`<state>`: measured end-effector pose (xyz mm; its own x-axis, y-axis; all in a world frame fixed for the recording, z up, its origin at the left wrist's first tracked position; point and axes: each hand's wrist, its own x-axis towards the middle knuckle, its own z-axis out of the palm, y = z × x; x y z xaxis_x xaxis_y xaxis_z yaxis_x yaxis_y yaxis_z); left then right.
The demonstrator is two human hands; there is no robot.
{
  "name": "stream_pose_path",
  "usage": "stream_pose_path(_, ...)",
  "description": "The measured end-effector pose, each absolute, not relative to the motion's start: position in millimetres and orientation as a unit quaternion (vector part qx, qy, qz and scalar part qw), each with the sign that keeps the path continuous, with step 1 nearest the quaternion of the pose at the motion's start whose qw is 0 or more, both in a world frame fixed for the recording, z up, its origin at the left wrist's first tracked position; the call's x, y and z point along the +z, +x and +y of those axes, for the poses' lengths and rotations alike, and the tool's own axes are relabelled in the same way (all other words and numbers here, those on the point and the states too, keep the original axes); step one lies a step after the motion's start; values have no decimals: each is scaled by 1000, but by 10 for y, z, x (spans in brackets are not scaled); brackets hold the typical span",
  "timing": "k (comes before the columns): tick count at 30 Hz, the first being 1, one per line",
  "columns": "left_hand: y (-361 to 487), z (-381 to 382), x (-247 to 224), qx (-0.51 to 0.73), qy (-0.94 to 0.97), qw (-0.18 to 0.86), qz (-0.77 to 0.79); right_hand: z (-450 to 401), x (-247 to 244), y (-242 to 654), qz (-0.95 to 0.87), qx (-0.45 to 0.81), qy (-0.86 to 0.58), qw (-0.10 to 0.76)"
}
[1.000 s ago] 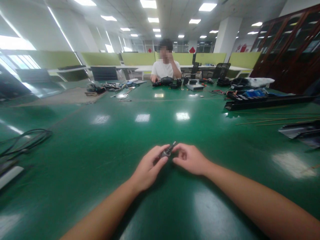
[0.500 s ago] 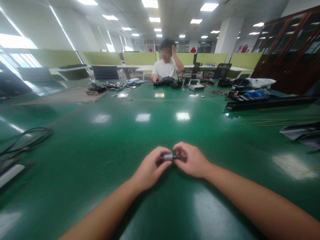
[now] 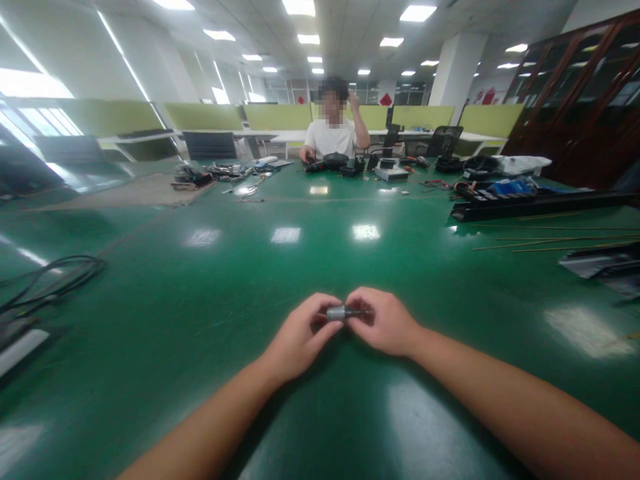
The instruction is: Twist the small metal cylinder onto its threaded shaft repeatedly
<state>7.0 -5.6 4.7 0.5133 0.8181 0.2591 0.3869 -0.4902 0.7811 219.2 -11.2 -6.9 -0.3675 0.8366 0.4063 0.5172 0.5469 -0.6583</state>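
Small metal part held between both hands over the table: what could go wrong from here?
1. The small metal part is pinched only by fingertips of the left hand and right hand; it could slip.
2. If dropped, it may roll on the glossy green table.
3. The dark pin end looks thin; twisting might bend it.

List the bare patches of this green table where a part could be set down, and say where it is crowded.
Bare: the wide stretch of green table between the hands' small metal part and the far clutter; also between the black cables and the left hand. Crowded: the far edge, and the right side by the long black rail.
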Motion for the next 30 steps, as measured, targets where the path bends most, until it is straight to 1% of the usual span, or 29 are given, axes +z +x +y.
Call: stream_pose_path(30, 90, -68, 51, 327, 798, 343, 371, -121, -48, 2226, -803, 208, -431, 356)
